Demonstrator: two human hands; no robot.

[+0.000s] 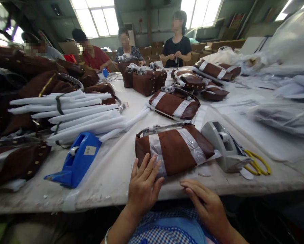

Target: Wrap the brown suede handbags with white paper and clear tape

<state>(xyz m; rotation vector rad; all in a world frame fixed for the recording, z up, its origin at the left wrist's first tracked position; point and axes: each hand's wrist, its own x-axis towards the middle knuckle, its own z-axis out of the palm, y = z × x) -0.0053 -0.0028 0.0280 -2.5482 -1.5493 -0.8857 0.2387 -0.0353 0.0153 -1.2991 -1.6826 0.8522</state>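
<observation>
A brown handbag (pixel 176 150) lies on its side on the white table in front of me, with two bands of clear plastic wrap round it and its strap along the far edge. My left hand (pixel 145 181) rests on the bag's near left corner, over one band, its fingers spread. At the table's front edge, just short of the bag, is my right hand (pixel 204 198); its fingers are stretched out close together and nothing shows in them. Right of the bag stands a grey tape dispenser (pixel 225 145), beside yellow-handled scissors (pixel 258 162).
A blue tape dispenser (pixel 82 159) stands left, before a stack of white paper rolls (pixel 88 115). Another wrapped handbag (pixel 173 103) lies behind mine. Brown bags (pixel 35 88) pile up at the left. Plastic sheeting (pixel 256 132) covers the right side. Several people are across the table.
</observation>
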